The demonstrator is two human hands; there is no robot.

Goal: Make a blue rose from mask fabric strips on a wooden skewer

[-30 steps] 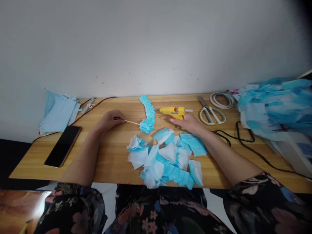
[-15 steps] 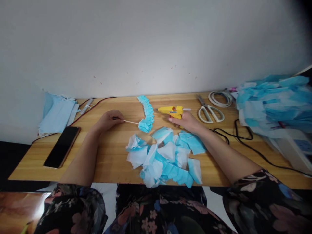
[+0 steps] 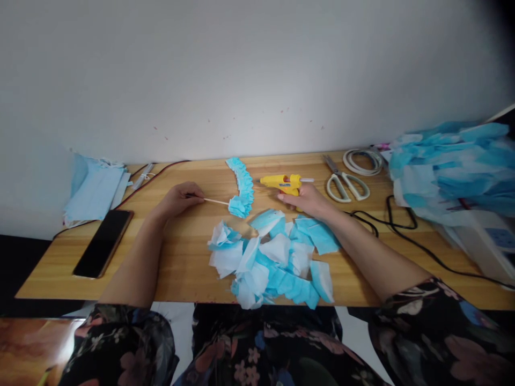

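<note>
Between the fingers of my left hand (image 3: 183,198) is a thin wooden stick (image 3: 217,201), held nearly level just above the table. Its far end meets a bunched blue rosette, which runs on into a pleated blue strip (image 3: 242,179) curving away toward the wall. My right hand (image 3: 308,201) is wrapped round the grip of a yellow glue gun (image 3: 281,183), its nozzle pointing left at the strip, a short gap apart. A clear glue stick (image 3: 307,180) pokes out of the gun's back. Loose blue and white fabric pieces (image 3: 273,257) lie heaped in front of both hands.
Scissors (image 3: 346,185) and a coiled white cable (image 3: 363,162) lie right of the glue gun. A big blue fabric pile (image 3: 450,166) stands far right, beside a white box (image 3: 483,241) and black cord (image 3: 434,256). Leftward are a phone (image 3: 103,244) and folded face masks (image 3: 96,187).
Almost nothing differs. The whole view has shifted very slightly; both hands keep their holds on the stick and the glue gun.
</note>
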